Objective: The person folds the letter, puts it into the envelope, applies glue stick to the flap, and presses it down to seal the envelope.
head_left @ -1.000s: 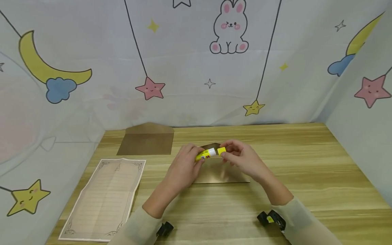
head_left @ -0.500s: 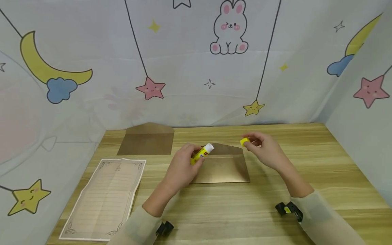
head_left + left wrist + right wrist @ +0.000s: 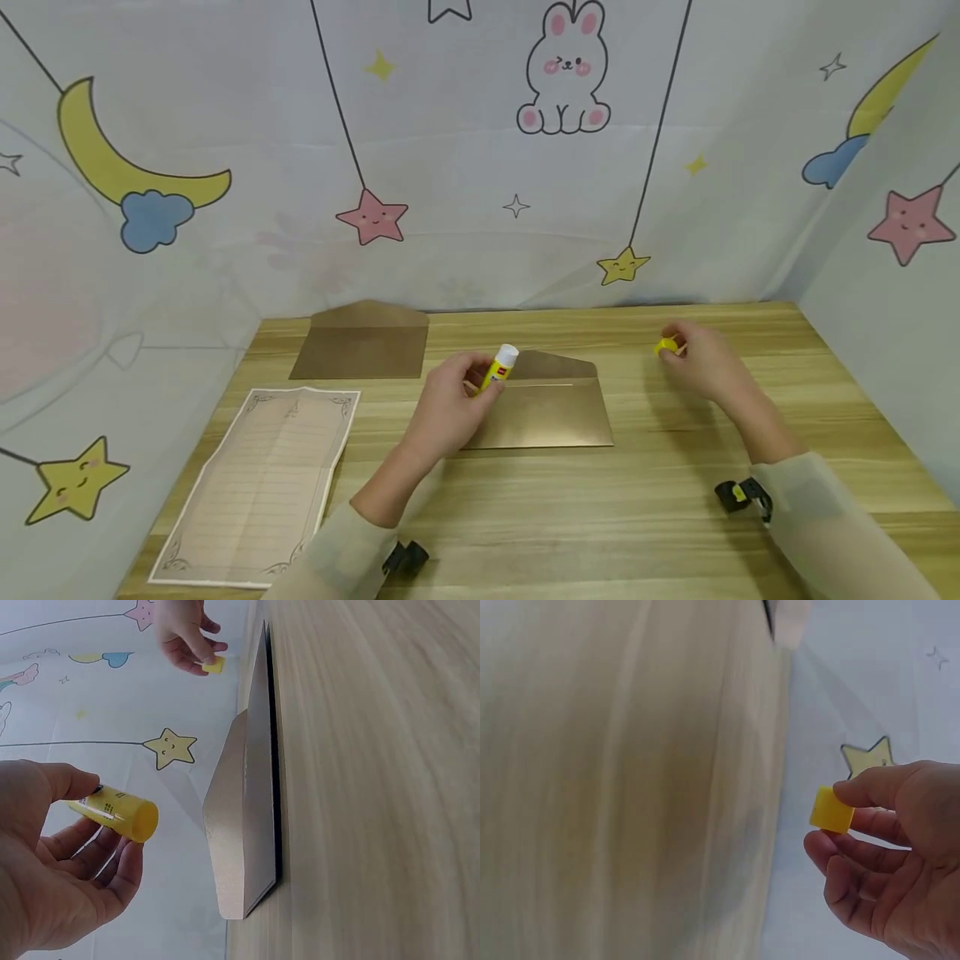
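My left hand (image 3: 455,404) holds a yellow glue stick (image 3: 498,367) between thumb and fingers, its white end tilted up. In the left wrist view the yellow base of the glue stick (image 3: 124,813) faces the camera. Below and just right of that hand, a gold-brown envelope (image 3: 551,417) lies on the table with its flap spread out toward the back. Off to the right, my right hand (image 3: 708,360) pinches the small yellow cap (image 3: 664,347) above the table. The right wrist view shows the cap (image 3: 831,810) between thumb and fingertips.
A second brown envelope (image 3: 360,353), flap spread, lies at the back left. In front of it is a bordered, lined sheet of letter paper (image 3: 258,483) with creases. The wooden table (image 3: 570,525) ends at a printed cloth (image 3: 465,167) behind.
The right hand has drawn the cap away from the glue stick and carried it right. In the left hand the glue stick has turned from nearly level to steeper.
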### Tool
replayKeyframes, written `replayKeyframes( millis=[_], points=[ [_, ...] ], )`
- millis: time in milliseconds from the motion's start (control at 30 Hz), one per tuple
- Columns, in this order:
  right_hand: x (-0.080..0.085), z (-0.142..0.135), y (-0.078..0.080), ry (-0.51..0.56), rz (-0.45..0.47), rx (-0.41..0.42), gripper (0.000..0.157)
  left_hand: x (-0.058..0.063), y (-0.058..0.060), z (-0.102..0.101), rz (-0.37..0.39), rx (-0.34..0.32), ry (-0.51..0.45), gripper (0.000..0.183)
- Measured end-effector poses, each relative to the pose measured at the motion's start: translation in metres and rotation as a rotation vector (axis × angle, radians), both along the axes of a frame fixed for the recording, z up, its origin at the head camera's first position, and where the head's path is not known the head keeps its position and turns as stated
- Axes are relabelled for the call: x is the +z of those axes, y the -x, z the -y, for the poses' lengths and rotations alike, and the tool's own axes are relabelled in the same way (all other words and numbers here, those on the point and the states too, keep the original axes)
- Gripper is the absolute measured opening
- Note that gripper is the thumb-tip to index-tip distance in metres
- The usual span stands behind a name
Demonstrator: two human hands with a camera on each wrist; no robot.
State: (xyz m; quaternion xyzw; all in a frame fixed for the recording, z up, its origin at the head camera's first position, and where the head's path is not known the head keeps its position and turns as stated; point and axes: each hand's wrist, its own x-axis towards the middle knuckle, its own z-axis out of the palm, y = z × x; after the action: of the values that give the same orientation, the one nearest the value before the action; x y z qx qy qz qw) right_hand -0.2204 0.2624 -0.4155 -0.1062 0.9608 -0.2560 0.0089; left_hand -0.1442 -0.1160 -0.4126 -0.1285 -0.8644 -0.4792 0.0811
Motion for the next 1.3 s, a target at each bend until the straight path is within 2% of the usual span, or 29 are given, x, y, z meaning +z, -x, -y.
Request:
replayKeyframes(
  millis=[367, 667, 833, 933, 1033, 1300],
  points=[
    [-0.008, -0.028, 0.010, -0.138, 0.089, -0.044, 0.037, -0.001, 0.004, 0.000, 0.144, -0.038, -0.184, 0.032],
    [-0.011, -0.033, 0.010, -0.195, 0.091, -0.048, 0.036, -0.002, 0.006, -0.001, 0.247, -0.048, -0.358, 0.035],
    [-0.011, -0.032, 0.008, -0.190, 0.099, -0.060, 0.049, -0.002, 0.006, -0.002, 0.307, -0.062, -0.479, 0.033],
    [-0.006, -0.024, 0.003, -0.165, 0.072, -0.062, 0.059, -0.002, 0.006, -0.003, 0.325, -0.056, -0.526, 0.032],
    [0.003, -0.009, -0.003, -0.109, 0.021, -0.045, 0.061, -0.001, 0.006, -0.003, 0.347, -0.040, -0.567, 0.033],
    [0.016, 0.051, -0.027, 0.168, -0.091, 0.065, 0.042, 0.001, 0.004, 0.000, 0.394, -0.022, -0.668, 0.035]
  ],
)
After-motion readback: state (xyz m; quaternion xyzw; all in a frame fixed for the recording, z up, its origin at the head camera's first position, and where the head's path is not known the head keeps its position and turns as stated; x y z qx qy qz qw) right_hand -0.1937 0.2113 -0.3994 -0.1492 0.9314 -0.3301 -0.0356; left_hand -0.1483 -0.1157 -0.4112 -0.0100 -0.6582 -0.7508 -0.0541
